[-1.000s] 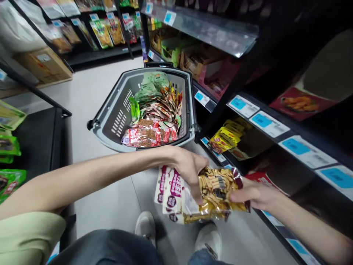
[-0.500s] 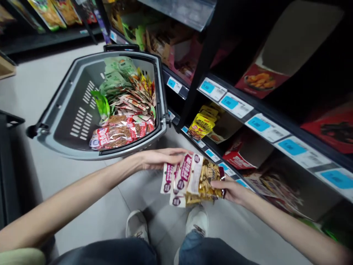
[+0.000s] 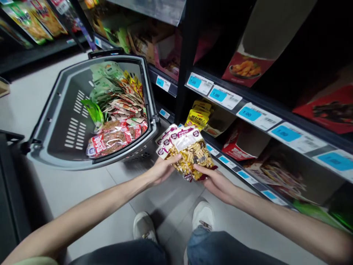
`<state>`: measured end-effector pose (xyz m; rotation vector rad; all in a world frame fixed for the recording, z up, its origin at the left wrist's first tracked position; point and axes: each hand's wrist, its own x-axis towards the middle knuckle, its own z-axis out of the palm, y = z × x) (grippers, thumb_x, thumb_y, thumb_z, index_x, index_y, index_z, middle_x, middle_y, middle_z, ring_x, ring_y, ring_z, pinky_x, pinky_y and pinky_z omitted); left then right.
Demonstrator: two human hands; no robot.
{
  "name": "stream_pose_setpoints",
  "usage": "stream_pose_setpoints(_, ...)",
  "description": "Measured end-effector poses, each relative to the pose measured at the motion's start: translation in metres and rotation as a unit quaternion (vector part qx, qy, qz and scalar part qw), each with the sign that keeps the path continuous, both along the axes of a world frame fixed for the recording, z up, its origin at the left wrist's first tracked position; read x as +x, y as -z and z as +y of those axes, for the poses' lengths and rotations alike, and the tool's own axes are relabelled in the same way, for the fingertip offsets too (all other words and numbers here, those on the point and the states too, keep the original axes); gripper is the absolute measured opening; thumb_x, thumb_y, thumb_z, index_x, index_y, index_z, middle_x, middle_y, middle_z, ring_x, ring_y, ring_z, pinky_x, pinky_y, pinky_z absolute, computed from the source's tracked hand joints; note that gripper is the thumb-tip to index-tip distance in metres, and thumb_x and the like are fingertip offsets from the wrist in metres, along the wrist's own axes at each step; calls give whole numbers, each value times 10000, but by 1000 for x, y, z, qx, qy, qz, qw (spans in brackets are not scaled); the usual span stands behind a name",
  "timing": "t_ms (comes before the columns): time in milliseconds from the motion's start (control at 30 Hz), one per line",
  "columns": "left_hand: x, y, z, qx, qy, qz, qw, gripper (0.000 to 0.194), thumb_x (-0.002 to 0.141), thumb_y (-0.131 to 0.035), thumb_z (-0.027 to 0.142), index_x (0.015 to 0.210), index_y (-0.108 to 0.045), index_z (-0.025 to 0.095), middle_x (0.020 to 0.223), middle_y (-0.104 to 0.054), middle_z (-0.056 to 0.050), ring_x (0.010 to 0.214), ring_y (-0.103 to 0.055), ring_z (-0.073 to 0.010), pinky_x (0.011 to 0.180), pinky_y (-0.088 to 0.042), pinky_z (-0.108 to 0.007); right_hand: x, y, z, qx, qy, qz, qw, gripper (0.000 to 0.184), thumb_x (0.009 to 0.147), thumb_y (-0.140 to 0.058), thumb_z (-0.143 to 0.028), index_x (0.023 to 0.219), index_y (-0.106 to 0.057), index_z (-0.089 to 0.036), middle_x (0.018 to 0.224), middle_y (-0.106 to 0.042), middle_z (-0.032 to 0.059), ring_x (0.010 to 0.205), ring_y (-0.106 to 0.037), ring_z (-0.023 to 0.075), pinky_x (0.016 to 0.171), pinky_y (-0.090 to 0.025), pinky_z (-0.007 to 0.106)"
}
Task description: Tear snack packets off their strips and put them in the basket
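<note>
Several snack packets [image 3: 193, 154] with white and purple tops and clear fronts showing yellow-brown pieces are fanned out between my hands. My left hand [image 3: 162, 169] is closed on their lower left side, thumb on the front. At the lower right, my right hand [image 3: 216, 182] grips the same packets, its thumb over the front one; its other fingers are mostly hidden behind. A grey shopping basket [image 3: 52, 162] stands on the floor to the left, holding green packets [image 3: 106, 79], a bright green packet [image 3: 94, 112] and red-and-clear packets [image 3: 116, 138].
Dark shelving with price labels [image 3: 249, 113] runs along the right. Yellow packets [image 3: 197, 117] and a red carton [image 3: 237, 147] sit on its lower shelf. My shoes [image 3: 202, 215] are on the grey tiled floor [image 3: 110, 198]. A dark rack edge [image 3: 11, 176] stands at the far left.
The packets have been turned so their tops point up and away, and they have moved slightly up. My left hand has shifted from their tops to their lower side. The view has shifted slightly.
</note>
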<state>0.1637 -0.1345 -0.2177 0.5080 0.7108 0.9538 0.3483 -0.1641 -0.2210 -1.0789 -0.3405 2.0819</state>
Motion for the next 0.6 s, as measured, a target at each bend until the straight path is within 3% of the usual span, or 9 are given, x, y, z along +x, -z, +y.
stream_pose_setpoints(133, -14, 10, 0, -28, -1, 12, 1000, 605, 789, -724, 201, 1355, -511, 189, 1301, -614, -122, 1166, -601, -277, 1094, -391, -482, 1, 2, 3, 15, -18, -30, 999, 583, 784, -783, -215, 1316, -552, -280, 1243, -634, 22, 1124, -603, 235, 956, -528, 366)
stream_pose_setpoints(300, -26, 23, -4, -9, 22, 38, 999, 641, 749, -749, 192, 1349, -523, 180, 1316, -602, -131, 1179, -591, -285, 1085, -399, -482, 12, 11, 9, 81, -19, -101, 991, 393, 774, -796, -297, 1131, -645, -233, 1141, -666, 37, 1017, -633, 226, 863, -549, 330)
stream_pose_setpoints(467, -31, 38, -5, -4, -35, 108, 994, 658, 663, -795, 199, 1286, -585, 154, 1277, -629, -131, 1181, -588, -291, 1105, -373, -471, 21, 22, 16, 199, 0, -253, 947, 413, 620, -898, -303, 926, -646, -186, 916, -693, 36, 809, -648, 199, 699, -551, 278)
stream_pose_setpoints(600, -31, 38, -1, -6, -18, 124, 992, 574, 725, -772, 274, 1257, -602, 141, 1296, -611, -154, 1150, -606, -298, 1058, -422, -484, 19, 28, 16, 190, -98, -261, 941, 399, 644, -875, -363, 915, -662, -162, 916, -713, 79, 815, -676, 238, 740, -572, 347)
